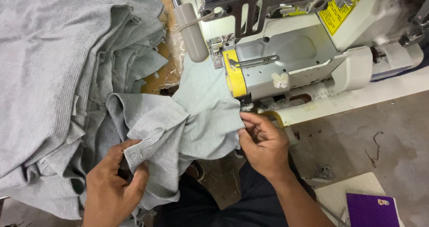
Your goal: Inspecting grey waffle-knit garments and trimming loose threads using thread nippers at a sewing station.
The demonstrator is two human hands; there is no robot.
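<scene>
Fabric piece [201,115] | pale grey-green knit, creased | L hand [111,187] & R hand [263,144] fingers pinching edges

Left blocked by heaped grey knit fabric pile [49,75]; far side blocked by white sewing machine [295,48]. Bare concrete floor [357,133] right: open passage.

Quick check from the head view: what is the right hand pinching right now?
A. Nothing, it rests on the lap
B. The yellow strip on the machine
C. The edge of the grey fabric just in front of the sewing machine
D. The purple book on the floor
C: the right hand pinches the edge of the grey fabric below the sewing machine, while the left hand grips another fold of it.
</scene>
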